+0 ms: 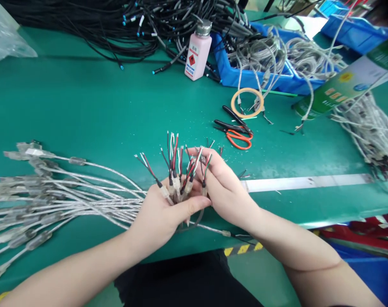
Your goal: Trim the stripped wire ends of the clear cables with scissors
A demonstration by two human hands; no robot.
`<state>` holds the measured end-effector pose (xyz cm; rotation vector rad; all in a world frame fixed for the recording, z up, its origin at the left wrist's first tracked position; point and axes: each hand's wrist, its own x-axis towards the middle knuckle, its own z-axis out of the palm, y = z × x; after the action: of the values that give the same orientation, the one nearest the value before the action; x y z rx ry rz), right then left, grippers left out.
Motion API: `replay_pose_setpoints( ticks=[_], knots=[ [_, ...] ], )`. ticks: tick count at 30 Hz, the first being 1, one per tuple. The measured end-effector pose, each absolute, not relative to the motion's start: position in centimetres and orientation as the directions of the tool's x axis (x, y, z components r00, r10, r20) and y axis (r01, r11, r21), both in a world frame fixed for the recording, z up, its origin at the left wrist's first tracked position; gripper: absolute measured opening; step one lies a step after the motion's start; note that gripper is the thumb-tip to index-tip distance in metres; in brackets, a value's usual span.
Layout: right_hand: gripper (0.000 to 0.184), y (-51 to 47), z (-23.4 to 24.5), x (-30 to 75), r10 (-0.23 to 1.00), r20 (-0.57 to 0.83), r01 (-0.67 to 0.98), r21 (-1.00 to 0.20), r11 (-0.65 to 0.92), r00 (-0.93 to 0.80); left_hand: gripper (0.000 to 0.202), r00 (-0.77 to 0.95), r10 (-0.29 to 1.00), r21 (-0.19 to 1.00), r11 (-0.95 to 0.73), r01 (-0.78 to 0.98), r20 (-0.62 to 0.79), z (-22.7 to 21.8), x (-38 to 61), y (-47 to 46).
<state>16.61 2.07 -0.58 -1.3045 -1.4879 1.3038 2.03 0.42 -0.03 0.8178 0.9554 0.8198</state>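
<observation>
Translucent silvery cable bundle (85, 200) fans left over green mat (85, 106); left hand (163, 215) clenches stripped ends (177, 170), right hand (221, 183) pinches red-black-white wires. Beyond right: orange-handled scissors (237, 135), tape ring (247, 102), pink solvent bottle (197, 51).

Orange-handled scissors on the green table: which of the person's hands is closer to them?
Right. The right hand, holding the cable bundle at its stripped ends, sits just below-left of the orange-handled scissors, apart from them. The left hand grips the same bundle farther left and lower.
</observation>
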Motion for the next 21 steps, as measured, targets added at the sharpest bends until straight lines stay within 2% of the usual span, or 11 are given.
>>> replay_pose_setpoints(
  ticks=[3,7,11,15,21],
  knots=[
    [0.026,2.3,0.0,17.0,0.980,-0.012,0.330,-0.942,0.055,-0.197,0.012,0.347,0.868,0.847,0.456,-0.274,-0.355,0.1,1.6,0.6],
    [0.036,2.5,0.9,18.2,0.952,0.223,0.467,-0.832,0.298,-0.209,0.006,0.358,0.865,0.767,0.485,-0.421,-0.350,0.5,0.9,1.1],
    [0.034,2.1,1.4,18.9,0.875,0.394,0.516,-0.707,0.484,-0.281,0.005,0.354,0.861,0.716,0.503,-0.484,-0.366,0.8,0.6,1.5],
    [0.033,1.5,1.7,18.8,0.803,0.453,0.521,-0.611,0.596,-0.387,0.006,0.354,0.837,0.679,0.546,-0.491,-0.417,0.9,0.5,1.7],
    [0.032,1.3,1.6,18.7,0.769,0.470,0.595,-0.491,0.636,-0.434,0.006,0.366,0.824,0.655,0.566,-0.501,-0.432,1.1,0.4,1.9]
  ],
)
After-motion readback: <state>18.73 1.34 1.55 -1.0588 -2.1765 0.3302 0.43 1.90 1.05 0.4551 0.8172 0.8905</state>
